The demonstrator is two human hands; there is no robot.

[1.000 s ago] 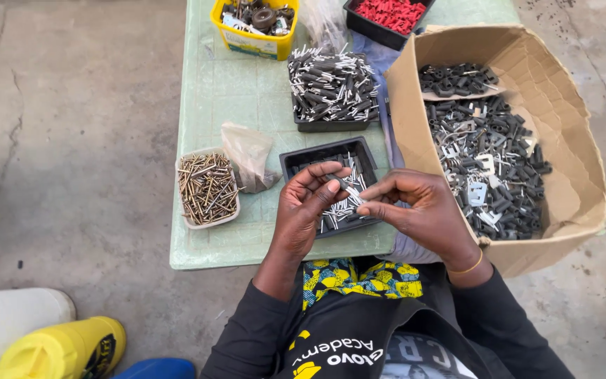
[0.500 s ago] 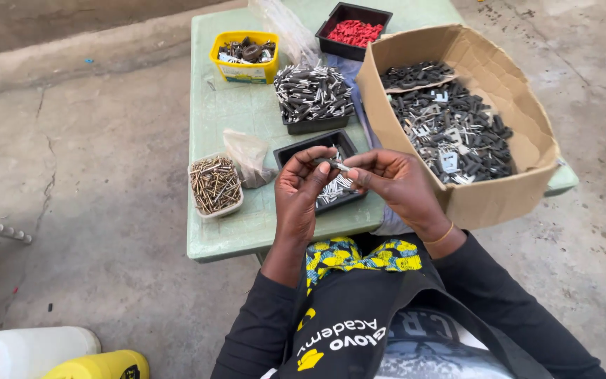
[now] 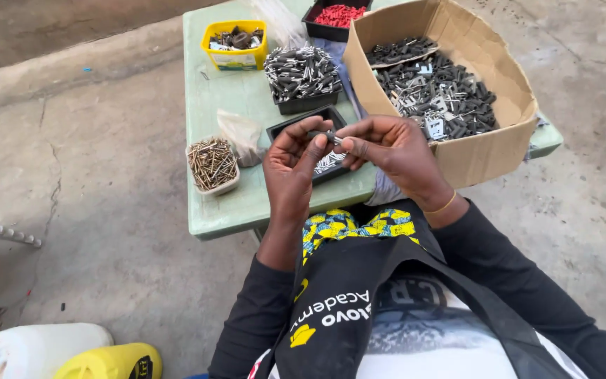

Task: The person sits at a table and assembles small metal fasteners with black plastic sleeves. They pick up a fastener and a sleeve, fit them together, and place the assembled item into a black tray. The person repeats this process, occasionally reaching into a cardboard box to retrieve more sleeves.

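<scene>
Our fingertips [image 3: 322, 140] pinch a small grey metal part [image 3: 332, 135] from both sides. Our left hand [image 3: 293, 163] and right hand [image 3: 391, 149] meet over it, fingers closed on it, just above a black tray [image 3: 280, 131] at the near edge of the green table [image 3: 247, 203]. We cannot tell the part's exact shape; it is too small. Left of the tray lies a clear bag [image 3: 241, 136], and next to that a tub of brown screws [image 3: 212, 164]. Behind the tray sits another tray of grey pieces [image 3: 301, 73]. Farther back are a yellow tub [image 3: 235, 43] and a tray of red bits [image 3: 338, 15]. On the right stands a big cardboard box [image 3: 482, 158] full of dark and silver parts.
</scene>
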